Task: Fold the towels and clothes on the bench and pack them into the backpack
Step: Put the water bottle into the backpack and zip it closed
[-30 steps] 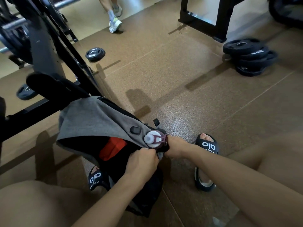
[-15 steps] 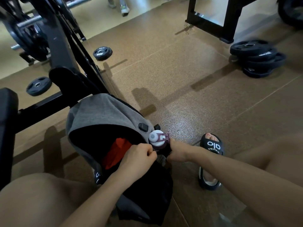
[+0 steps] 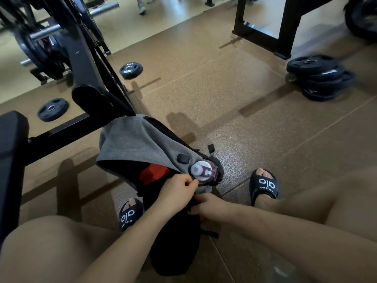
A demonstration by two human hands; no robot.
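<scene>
we are looking down at a grey and black backpack (image 3: pixel 142 144) standing on the brown gym floor (image 3: pixel 224 103) between our two sandalled feet. its top flap is gaping, showing red fabric (image 3: pixel 154 173) inside. a white-capped bottle (image 3: pixel 201 170) is sitting in the side pocket. our left hand (image 3: pixel 176 192) is pinching something small at the bag's edge just below the bottle, fingers curled tight. our right hand (image 3: pixel 210 207) is gripping the black side of the bag, fingers curled under. a stack of weight plates (image 3: pixel 320 76) is lying well apart, far right.
</scene>
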